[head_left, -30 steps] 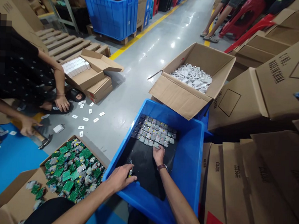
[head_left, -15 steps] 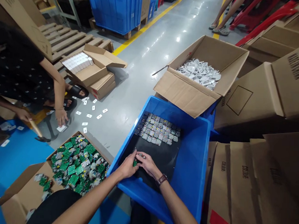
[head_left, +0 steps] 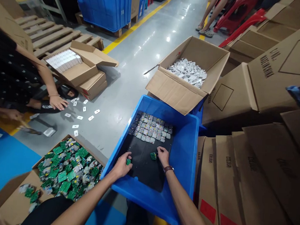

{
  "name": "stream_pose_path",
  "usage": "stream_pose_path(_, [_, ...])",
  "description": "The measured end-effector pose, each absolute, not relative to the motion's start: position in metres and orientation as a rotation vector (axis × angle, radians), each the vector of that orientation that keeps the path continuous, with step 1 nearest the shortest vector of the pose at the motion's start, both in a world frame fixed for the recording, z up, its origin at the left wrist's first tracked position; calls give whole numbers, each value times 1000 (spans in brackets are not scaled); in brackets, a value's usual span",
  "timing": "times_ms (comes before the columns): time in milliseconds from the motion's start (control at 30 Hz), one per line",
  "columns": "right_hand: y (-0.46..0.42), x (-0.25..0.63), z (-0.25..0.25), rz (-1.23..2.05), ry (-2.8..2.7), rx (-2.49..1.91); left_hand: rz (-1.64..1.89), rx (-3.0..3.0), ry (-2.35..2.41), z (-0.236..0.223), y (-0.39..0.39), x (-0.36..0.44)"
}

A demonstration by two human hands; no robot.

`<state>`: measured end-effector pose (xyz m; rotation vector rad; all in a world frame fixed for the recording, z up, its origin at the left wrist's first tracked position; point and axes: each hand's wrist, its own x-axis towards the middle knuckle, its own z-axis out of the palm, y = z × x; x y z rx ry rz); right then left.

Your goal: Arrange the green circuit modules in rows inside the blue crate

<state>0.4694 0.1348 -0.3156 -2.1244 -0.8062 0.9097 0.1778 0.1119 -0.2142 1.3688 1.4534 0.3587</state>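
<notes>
The right-hand board [head_left: 153,156] is showing its green face over the near, bare part of the dark sheet [head_left: 146,176]; whether it is touching the sheet cannot be told. The right hand [head_left: 163,155] is apparently pinching it at its right side, thumb and fingers drawn together; the exact contact is too small to resolve. The left hand [head_left: 122,165] is gripping a left-hand board [head_left: 128,162] between thumb and curled fingers, near the left wall.

Handling note: a light edge grip is probably serving best here, as squeezing the mounted components would be risking damage. Supporting the board level is likely preventing a tilted landing.

Beyond the right hand, the board rows [head_left: 153,127] are lying close together, grey parts upward, at the far end of the sheet. Aligning to their uneven near edge is likely calling for a slow approach, with fingertips staying clear of neighbouring pieces.

The blue bin [head_left: 184,149] is enclosing the sheet. Outside it on the left, a carton [head_left: 11,207] is holding jumbled loose boards [head_left: 62,176]; taking them singly is probably sparing any snagging. Farther off, a co-worker's hand [head_left: 58,102] is hovering near scattered white pieces [head_left: 80,117].
</notes>
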Motion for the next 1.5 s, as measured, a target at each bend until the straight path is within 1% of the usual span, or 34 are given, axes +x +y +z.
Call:
stream_pose_path(100, [131, 466, -316, 883, -848, -2163, 358, 1366, 1450, -214, 112, 178])
stream_pose_path(233, [108, 451, -318, 861, -1214, -2238, 359, 1360, 1454, -213, 114, 178])
stream_pose_path(300, [98, 445, -320, 885, -1301, -2229, 356, 1356, 1456, -214, 114, 178])
stream_pose_path(500, [112, 456, -321, 924, -899, -1992, 339, 1344, 1458, -214, 114, 180])
stream_pose_path(733, [110, 466, -325, 592, -948, -2234, 334, 1330, 1452, -212, 115, 179])
stream_pose_path(867, [115, 457, -331, 626, -996, -2229, 332, 1310, 1462, -213, 114, 179])
stream_pose_path(1033, [141, 461, -332, 619, -959, -2219, 325, 1286, 1482, -214, 113, 180])
stream_pose_path(1267, [150, 447, -314, 700, -848, -2088, 351, 1268, 1497, -210, 117, 181])
stream_pose_path(1333, [140, 428, -307, 787, -852, -2003, 369, 1257, 1487, -210, 117, 184])
stream_pose_path(1367, [133, 416, -304, 916, -858, -1933, 378, 1253, 1477, -210, 117, 185])
stream_pose_path(1467, [111, 377, -300, 1480, -823, -1667, 403, 1252, 1449, -204, 116, 188])
stream_pose_path(1500, [105, 367, -301, 1595, -814, -1618, 412, 1281, 1437, -199, 117, 188])
